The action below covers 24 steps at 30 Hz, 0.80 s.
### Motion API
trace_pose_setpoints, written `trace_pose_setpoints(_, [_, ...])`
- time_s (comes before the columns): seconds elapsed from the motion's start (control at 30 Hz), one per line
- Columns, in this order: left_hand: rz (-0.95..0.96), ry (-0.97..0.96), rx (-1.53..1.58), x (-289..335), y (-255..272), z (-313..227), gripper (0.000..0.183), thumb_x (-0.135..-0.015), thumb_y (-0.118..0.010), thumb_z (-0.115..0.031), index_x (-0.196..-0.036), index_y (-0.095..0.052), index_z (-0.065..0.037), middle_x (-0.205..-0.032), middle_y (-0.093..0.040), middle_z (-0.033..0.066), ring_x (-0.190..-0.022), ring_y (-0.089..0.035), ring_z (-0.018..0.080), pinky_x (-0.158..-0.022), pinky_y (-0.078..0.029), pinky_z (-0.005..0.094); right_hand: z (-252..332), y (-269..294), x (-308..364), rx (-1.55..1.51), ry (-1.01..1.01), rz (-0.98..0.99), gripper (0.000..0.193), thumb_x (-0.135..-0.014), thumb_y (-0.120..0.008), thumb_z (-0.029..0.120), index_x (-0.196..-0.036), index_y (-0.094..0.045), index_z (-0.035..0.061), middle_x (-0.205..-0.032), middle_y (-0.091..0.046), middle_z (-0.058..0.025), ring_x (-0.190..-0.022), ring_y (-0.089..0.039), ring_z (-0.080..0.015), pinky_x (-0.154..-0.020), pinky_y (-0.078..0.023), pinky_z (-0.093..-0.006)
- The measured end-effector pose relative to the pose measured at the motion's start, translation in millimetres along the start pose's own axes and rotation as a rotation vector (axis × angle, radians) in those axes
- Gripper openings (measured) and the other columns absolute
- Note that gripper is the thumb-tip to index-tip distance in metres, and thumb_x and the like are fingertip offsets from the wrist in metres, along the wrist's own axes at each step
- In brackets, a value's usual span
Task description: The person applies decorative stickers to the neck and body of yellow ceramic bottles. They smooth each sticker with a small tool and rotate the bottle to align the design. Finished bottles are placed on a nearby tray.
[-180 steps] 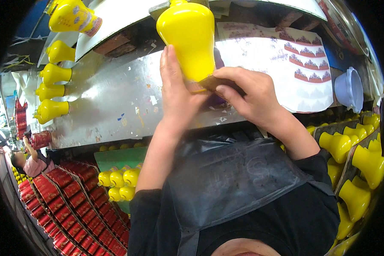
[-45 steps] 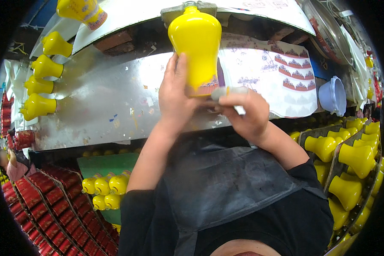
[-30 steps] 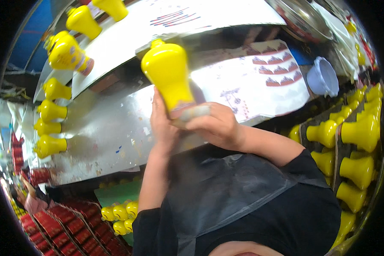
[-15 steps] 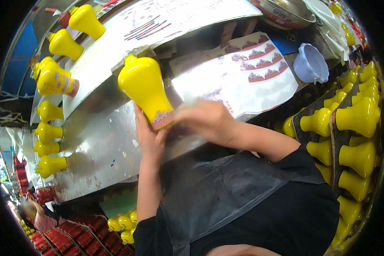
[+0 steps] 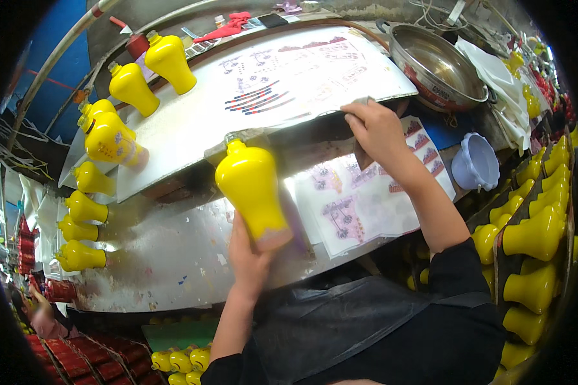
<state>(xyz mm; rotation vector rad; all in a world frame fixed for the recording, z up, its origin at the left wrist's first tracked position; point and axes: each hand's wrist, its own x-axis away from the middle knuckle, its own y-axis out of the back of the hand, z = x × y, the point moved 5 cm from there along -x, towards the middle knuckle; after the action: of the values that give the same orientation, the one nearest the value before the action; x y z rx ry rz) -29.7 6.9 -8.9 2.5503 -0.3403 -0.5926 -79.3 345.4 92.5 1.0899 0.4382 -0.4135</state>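
A glossy yellow bottle (image 5: pixel 253 186) leans with its neck pointing away from me, and a reddish patterned band circles its foot. My left hand (image 5: pixel 247 256) is closed round that lower end. At the front edge of the white board (image 5: pixel 327 80) my right hand (image 5: pixel 379 131) is bent, its fingers together; a small greyish edge shows at the fingertips, too little to name. Printed decal sheets (image 5: pixel 340 215) lie below my right forearm. Narrow red and black strips (image 5: pixel 253 99) rest on the board among printed motifs.
More yellow bottles (image 5: pixel 170 61) stand along the left side. Racks of yellow bottles (image 5: pixel 533 231) fill the right. A metal pan (image 5: pixel 437 64) and a lilac bucket (image 5: pixel 475 160) sit at the right. Red boxes (image 5: pixel 96 359) and another person (image 5: pixel 45 317) are at lower left.
My right hand has left the bottle's foot and moved up and right to the board's edge. The left hand still holds the bottle. The whole view has shifted.
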Motion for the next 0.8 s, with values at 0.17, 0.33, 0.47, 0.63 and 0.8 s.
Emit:
trace_pose_setpoints(0.17, [-0.03,0.019,0.052,-3.4,-0.6,-4.1,0.107,-0.082,-0.088,-0.033,-0.159,-0.026,0.007,-0.145,-0.055,0.0237,-0.132,-0.057,0.0366,-0.112,-0.043,0.0417,-9.3,-30.9,-41.6,0.164,0.074,0.08,0.025,-0.093,-0.062,0.01,-0.115,-0.074,0.0097,-0.097,-0.067,-0.0179,-0.087,-0.068,-0.0379,-0.079,-0.055,-0.0457])
trace_pose_setpoints(0.33, [-0.037,0.037,0.037,-7.0,0.4,-7.1,0.108,-0.082,-0.088,-0.041,-0.158,-0.029,0.009,-0.144,-0.056,0.0241,-0.13,-0.059,0.0354,-0.11,-0.044,0.0417,6.8,-46.3,-49.9,0.299,0.131,0.226,0.021,-0.087,-0.061,0.005,-0.106,-0.071,0.0059,-0.105,-0.065,-0.0198,-0.088,-0.069,-0.0398,-0.078,-0.056,-0.0473])
trace_pose_setpoints(0.47, [-0.075,-0.014,-0.002,-7.8,0.4,-9.6,0.106,-0.081,-0.09,-0.038,-0.157,-0.031,0.008,-0.142,-0.057,0.024,-0.128,-0.06,0.035,-0.109,-0.045,0.0416,15.5,-40.6,-30.9,0.332,0.084,0.278,0.022,-0.085,-0.064,0.005,-0.107,-0.066,0.0046,-0.104,-0.064,-0.0209,-0.088,-0.069,-0.04,-0.076,-0.056,-0.0483])
trace_pose_setpoints(0.63, [-0.056,0.023,0.023,-5.5,-1.7,-8.4,0.104,-0.081,-0.09,-0.033,-0.157,-0.031,0.009,-0.143,-0.056,0.0244,-0.131,-0.059,0.0354,-0.111,-0.044,0.0417,9.0,-45.0,-20.8,0.265,0.187,0.148,0.032,-0.089,-0.068,0.007,-0.121,-0.068,0.0094,-0.089,-0.065,-0.0138,-0.079,-0.069,-0.0371,-0.074,-0.056,-0.0452])
trace_pose_setpoints(0.8, [-0.056,-0.009,0.092,4.7,-0.3,0.3,0.097,-0.088,-0.084,-0.032,-0.158,-0.03,0.006,-0.146,-0.053,0.0202,-0.132,-0.056,0.0301,-0.112,-0.042,0.0408,-6.9,-41.1,-15.5,0.095,0.276,-0.061,0.013,-0.09,-0.072,0.01,-0.103,-0.074,0.0079,-0.082,-0.069,-0.0129,-0.067,-0.067,-0.031,-0.064,-0.054,-0.0369])
